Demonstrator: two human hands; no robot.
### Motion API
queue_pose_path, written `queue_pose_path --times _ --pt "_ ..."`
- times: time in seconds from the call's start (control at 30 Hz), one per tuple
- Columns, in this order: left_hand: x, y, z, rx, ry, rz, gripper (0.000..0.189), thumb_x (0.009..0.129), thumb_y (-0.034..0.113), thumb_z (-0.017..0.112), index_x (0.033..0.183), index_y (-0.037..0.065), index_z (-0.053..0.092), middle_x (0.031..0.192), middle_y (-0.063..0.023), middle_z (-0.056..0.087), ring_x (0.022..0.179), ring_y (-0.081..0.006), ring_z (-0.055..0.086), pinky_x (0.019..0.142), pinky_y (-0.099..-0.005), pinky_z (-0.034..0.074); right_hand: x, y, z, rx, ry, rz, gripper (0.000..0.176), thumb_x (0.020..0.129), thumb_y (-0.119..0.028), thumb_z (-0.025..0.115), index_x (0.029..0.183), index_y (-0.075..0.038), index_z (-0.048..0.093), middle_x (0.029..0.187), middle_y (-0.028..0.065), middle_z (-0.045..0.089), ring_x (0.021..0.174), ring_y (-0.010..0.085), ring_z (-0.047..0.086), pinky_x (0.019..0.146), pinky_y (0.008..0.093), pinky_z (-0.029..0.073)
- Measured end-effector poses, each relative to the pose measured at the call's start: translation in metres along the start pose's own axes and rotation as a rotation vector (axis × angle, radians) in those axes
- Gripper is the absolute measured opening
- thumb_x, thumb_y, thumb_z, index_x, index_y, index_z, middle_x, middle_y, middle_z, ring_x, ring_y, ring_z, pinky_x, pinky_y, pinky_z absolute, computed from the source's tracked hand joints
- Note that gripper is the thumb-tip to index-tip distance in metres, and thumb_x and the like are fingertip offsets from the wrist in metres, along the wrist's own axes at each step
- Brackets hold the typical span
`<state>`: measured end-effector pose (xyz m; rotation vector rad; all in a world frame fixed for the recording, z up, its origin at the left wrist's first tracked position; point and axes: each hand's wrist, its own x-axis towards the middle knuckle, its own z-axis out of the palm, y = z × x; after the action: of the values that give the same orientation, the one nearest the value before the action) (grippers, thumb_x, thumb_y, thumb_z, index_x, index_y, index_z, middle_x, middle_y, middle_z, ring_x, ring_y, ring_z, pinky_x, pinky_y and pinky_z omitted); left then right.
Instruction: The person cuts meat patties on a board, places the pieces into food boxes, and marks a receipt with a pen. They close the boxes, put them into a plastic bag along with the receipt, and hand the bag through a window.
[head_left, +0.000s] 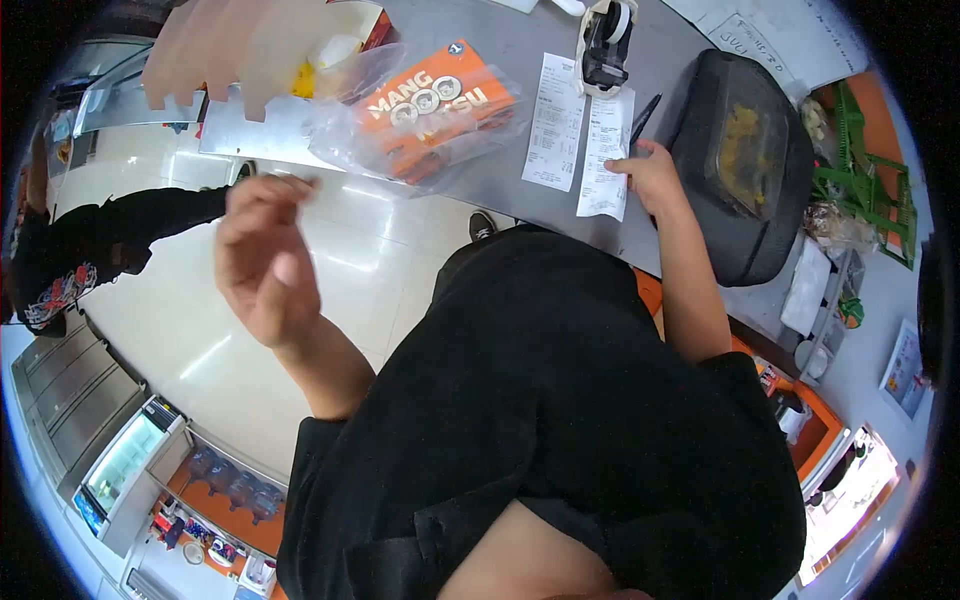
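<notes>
Receipt [604, 150] lies on the grey counter [530, 30], upper right of the middle of the frame. It is a long white strip, and its long way runs up and down in the picture. The right hand [652, 175] sits at its right edge, low down, with bent fingers touching the paper. A black pen [645, 112] pokes up from that hand, but I cannot tell if the fingers grip it or if it just lies there. The left hand [262, 262] is far from the paper, up in the air at the left, its fingers half curled and holding nothing I can see. So the right hand is much nearer. A second receipt [556, 122] lies just left of the first. Left of that is a clear plastic bag [345, 130] with an orange box [440, 100] inside. Another person's hand [205, 50], upper left, is big and blurry, and the top of the frame cuts it off.
</notes>
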<state>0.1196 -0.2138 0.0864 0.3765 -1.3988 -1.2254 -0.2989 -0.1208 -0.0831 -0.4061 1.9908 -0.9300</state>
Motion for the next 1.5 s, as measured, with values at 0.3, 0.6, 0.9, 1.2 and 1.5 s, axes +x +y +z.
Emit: queue_pose_path --times 0.3,0.6,0.9,1.2,1.5 --pt "-0.018 -0.067 0.086 -0.218 -0.776 -1.085 0.058 0.092 0.039 0.07 0.129 -0.003 0.057 0.123 -0.0112 0.062 0.107 -0.0166 0.059 0.09 -0.0307 0.048 -0.118 -0.056 -0.036 0.364 -0.423 -0.145 0.085 0.074 0.009 0.073 0.147 0.007 0.029 0.122 0.0188 0.064 0.108 0.0253 0.067 0.092 0.0387 0.055" --pt "0.034 -0.116 0.168 -0.363 -0.213 -0.929 0.04 0.104 0.033 0.051 0.128 0.002 0.057 0.118 -0.0075 0.066 0.106 -0.0161 0.063 0.095 -0.0357 0.05 -0.141 -0.076 -0.028 0.403 -0.557 -0.358 0.084 0.075 0.004 0.076 0.147 0.005 0.032 0.126 0.0181 0.063 0.114 0.0227 0.063 0.097 0.0362 0.051" --pt "0.053 -0.108 0.144 -0.556 -0.119 -0.988 0.042 0.103 0.03 0.045 0.125 -0.003 0.055 0.116 -0.0158 0.067 0.106 -0.0255 0.068 0.09 -0.045 0.057 -0.141 -0.079 -0.023 0.363 -0.589 -0.354 0.068 0.081 0.005 0.072 0.141 0.008 0.04 0.118 0.0202 0.066 0.106 0.0227 0.067 0.091 0.0357 0.054" --pt "0.059 -0.106 0.133 -0.711 -0.111 -0.967 0.043 0.103 0.029 0.041 0.121 -0.006 0.057 0.112 -0.0174 0.068 0.096 -0.0281 0.071 0.082 -0.0419 0.059 -0.135 -0.093 -0.017 0.33 -0.664 -0.391 0.06 0.082 0.007 0.07 0.136 0.007 0.044 0.115 0.0189 0.068 0.104 0.0218 0.068 0.089 0.0347 0.054" --pt "0.065 -0.103 0.131 -0.652 -0.072 -0.945 0.041 0.103 0.029 0.04 0.117 -0.005 0.058 0.107 -0.0155 0.069 0.094 -0.0257 0.072 0.076 -0.0396 0.062 -0.13 -0.098 -0.013 0.332 -0.707 -0.423 0.057 0.082 0.011 0.068 0.134 0.007 0.044 0.114 0.0201 0.069 0.104 0.0223 0.068 0.088 0.0344 0.055"
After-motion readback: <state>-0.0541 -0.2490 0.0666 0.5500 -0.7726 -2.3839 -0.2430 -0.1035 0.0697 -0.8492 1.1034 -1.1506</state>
